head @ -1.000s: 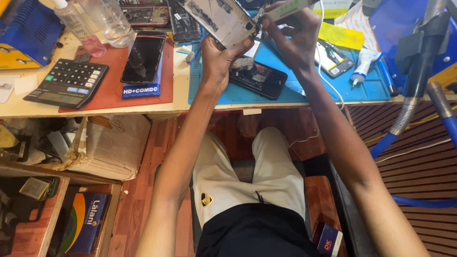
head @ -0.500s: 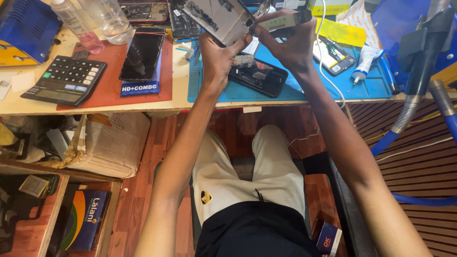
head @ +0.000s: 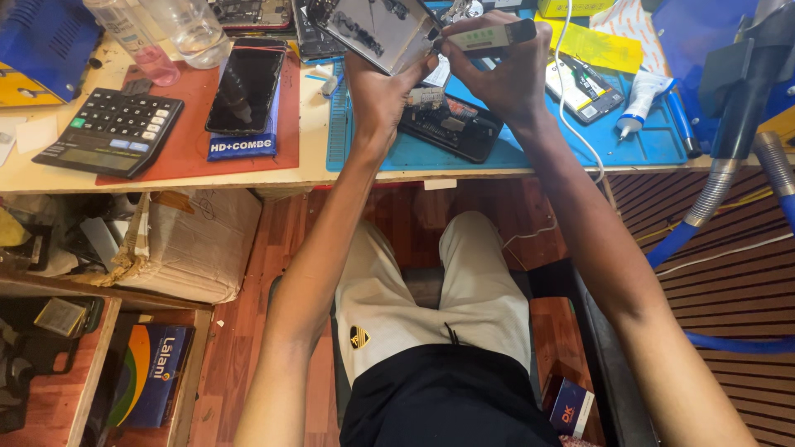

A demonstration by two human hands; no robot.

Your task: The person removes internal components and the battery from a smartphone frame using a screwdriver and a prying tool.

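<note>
So the left hand [head: 377, 91] is gripping an opened phone panel [head: 377, 29], tilted up off the desk [head: 166, 178] near its far edge, bare metal inside face toward the camera with some dark residue patches on it. The right hand [head: 505, 79] is closed around a pale handheld tool [head: 489, 36] with a dark tip, and that tip sits right at the panel's right edge, touching or almost touching, can't tell exactly. A white cord [head: 571, 108] trails from that side down over the desk's near edge. Judging by the state of things, teardown looks well underway: the panel is already separated, and another opened phone body [head: 451, 124] lies on the blue mat [head: 654, 145] just below the hands with its insides exposed. Cleaning or working the panel seems mid-way, since the residue's still there, and nothing's reassembled. Over on the red mat [head: 182, 157] toward the left there's a dark phone [head: 244, 83] lying on a blue box, a calculator [head: 112, 131] beside it, and a white tube [head: 642, 103] on the right part of the blue mat.
</note>
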